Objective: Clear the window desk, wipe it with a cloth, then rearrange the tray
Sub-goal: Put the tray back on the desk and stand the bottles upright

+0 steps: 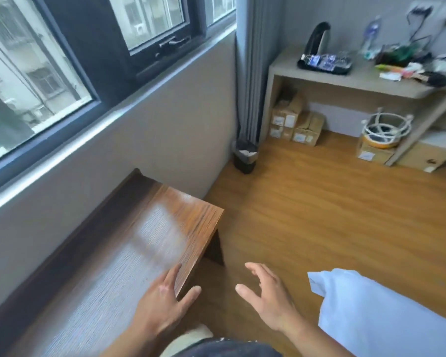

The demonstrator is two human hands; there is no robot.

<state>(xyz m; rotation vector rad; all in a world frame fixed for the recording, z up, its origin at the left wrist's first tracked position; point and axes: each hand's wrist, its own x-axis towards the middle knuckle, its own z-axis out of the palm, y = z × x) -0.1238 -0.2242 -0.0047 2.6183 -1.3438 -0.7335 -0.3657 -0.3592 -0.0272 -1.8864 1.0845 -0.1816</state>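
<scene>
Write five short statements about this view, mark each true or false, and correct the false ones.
1. The left hand holds a cloth. False: its fingers are spread and hold nothing, above the near edge of the window desk.
2. The black tray lies on the window desk. False: it sits on the beige desk across the room.
3. The right hand is open and holds nothing. True.
4. Cardboard boxes stand under the beige desk. True.
5. The small black bin stands on the window desk. False: it stands on the floor at the foot of the curtain.
</scene>
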